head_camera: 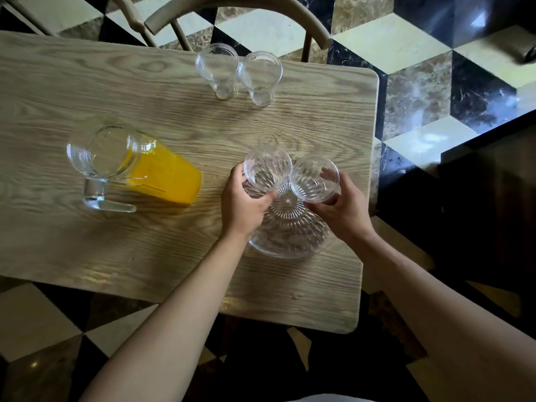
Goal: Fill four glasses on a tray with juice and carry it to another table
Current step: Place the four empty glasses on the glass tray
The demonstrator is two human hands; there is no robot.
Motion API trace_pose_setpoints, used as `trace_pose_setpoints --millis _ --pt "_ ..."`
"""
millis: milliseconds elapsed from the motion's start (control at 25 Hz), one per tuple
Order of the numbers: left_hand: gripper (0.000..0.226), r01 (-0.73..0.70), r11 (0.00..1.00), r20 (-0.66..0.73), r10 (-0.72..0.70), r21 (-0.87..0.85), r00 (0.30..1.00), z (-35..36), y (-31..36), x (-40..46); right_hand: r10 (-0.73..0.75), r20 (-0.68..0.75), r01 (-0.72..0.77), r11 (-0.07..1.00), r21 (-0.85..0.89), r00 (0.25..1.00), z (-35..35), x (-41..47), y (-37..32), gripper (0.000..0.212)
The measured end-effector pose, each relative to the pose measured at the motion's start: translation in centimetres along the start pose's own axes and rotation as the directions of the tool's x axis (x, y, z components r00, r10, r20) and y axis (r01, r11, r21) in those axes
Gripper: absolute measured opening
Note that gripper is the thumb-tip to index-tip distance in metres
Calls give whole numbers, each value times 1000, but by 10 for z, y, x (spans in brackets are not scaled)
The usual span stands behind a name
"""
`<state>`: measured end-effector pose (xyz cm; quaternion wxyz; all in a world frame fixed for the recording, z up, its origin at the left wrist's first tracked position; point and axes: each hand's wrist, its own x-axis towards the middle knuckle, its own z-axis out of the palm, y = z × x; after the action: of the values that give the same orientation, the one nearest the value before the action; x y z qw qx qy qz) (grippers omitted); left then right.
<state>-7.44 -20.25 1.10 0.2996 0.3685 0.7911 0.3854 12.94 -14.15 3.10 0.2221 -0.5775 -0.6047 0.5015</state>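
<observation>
Gripping one glass apiece, both hands worked over the clear ribbed tray (pixel 290 245), which lay flat on the wooden table (pixel 87 82) near its right end. The left hand (pixel 243 201) had its fingers curled round the left glass (pixel 267 167), thumb on the near side of the wall and fingertips wrapped under the far side. The right hand (pixel 342 207) held the right glass (pixel 314 179) the same way, with one fingertip showing through the clear wall at the far rim and the other fingers curled below it. Both held glasses stood upright, mouths up, empty, and side by side with their rims touching or nearly so; whether their bases rested on the tray or were held just above it could not be told. Two more empty glasses, the far-left glass (pixel 217 69) and the far-right glass (pixel 259 76), stood upright next to each other at the far edge of the table, well apart from the tray. The pitcher (pixel 127 163) stood on the table to the left of the tray, holding orange juice, with its clear handle (pixel 101 198) turned toward the near edge. A chair (pixel 232 7) with a curved backrest stood beyond the far edge of the table on a checkered tile floor (pixel 420 88).
</observation>
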Motion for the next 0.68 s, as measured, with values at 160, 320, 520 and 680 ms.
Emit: trace_pose_setpoints --millis 160,320,520,680 --pt "90 0 1000 -7 0 -12 1000 3 -3 2 26 9 -27 999 43 1000 1 5 -1 81" --pt "83 -8 1000 -13 8 -21 1000 5 -2 -3 29 17 -30 998 48 999 1 9 -2 79" --pt "88 16 996 33 -13 -91 999 5 -6 -5 11 24 -12 1000 24 1000 0 6 0 79" --pt "91 62 993 52 -57 -101 997 5 -6 -7 30 10 -31 999 39 999 1 4 5 79"
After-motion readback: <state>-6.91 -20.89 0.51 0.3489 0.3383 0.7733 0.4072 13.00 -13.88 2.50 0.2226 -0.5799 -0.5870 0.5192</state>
